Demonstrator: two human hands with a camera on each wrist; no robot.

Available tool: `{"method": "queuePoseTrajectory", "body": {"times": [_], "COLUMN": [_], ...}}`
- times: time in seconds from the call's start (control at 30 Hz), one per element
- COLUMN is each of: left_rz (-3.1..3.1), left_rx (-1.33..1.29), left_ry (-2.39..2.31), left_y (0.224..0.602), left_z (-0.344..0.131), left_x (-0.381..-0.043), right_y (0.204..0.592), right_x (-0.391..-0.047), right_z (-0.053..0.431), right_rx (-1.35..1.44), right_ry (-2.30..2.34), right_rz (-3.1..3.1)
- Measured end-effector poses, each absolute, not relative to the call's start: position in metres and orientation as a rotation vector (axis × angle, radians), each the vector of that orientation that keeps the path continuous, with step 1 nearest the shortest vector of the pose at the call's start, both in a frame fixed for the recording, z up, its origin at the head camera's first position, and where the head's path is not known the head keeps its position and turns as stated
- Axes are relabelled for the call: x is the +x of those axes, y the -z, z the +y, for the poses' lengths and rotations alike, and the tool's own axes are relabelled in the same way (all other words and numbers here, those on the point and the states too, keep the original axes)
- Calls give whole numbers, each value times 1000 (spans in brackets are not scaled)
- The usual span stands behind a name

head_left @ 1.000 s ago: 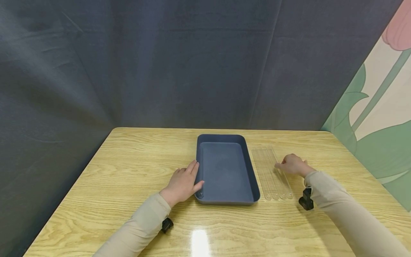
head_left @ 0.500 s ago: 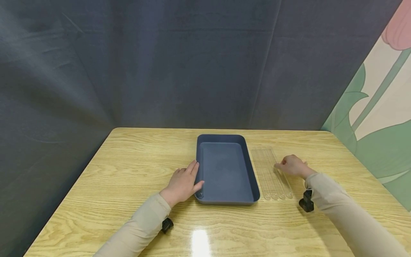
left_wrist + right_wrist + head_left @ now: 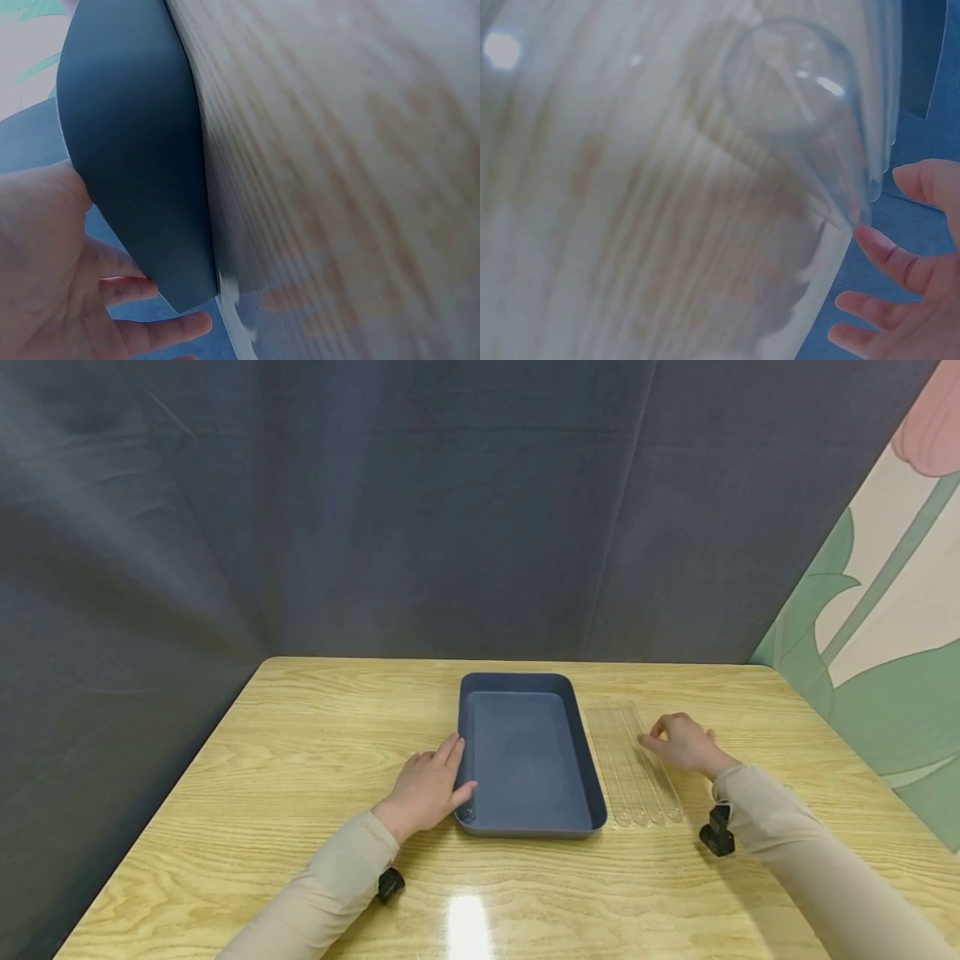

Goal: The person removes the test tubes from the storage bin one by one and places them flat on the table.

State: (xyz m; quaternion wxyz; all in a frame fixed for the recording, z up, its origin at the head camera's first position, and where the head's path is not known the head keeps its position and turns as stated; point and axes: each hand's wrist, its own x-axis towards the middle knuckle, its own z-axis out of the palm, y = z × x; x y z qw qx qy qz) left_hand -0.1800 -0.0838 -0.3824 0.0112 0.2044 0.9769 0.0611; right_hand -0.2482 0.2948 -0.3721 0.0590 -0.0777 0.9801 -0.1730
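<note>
Several clear test tubes (image 3: 630, 768) lie side by side on the table, just right of a dark blue tray (image 3: 585, 831). My right hand (image 3: 682, 745) is at the outermost tube. In the right wrist view, its index fingertip touches that tube (image 3: 795, 82), while the thumb is apart from it and the other fingers are loosely extended. My left hand (image 3: 423, 785) rests on the tray's left rim near the front corner, fingers straight along the wall and thumb over the edge. Inside the tray, along its left wall, a clear tube with a round end (image 3: 467, 814) shows faintly.
The wooden table (image 3: 300, 760) reaches back to a dark curtain (image 3: 450, 527). At the right stands a wall panel with a painted flower (image 3: 900, 693). Small black cameras are strapped at both wrists, one of them below the right wrist (image 3: 717, 831).
The row of tubes has shifted slightly left toward the tray, and my right hand has moved slightly left with it. My left hand and the tray have stayed put.
</note>
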Motion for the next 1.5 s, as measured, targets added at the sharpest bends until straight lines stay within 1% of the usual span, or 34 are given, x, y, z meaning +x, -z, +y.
{"method": "queuePoseTrajectory", "body": {"times": [0.23,0.53,0.87,0.9,1.07,1.23,1.5], "left_rz": [3044,3047,3039,3036,3030,3027,3023], "left_rx": [633,637,627,623,616,620,613], "left_ry": [-181,-182,-174,-175,-174,-163,-167], "left_y": [382,381,381,381,381,381,381], "left_z": [-84,-83,-83,-83,-83,-83,-82], "left_x": [-181,-181,-181,-181,-181,-181,-180], "right_y": [361,346,337,342,339,328,328], "right_x": [-251,-254,-256,-260,-261,-252,-252], "right_z": [288,268,245,246,230,208,186], "right_rx": [-272,-352,-519,-563,-626,-622,-664], "right_ry": [549,553,633,656,722,709,690], "right_rz": [2978,3014,3057,3070,3052,3011,2976]}}
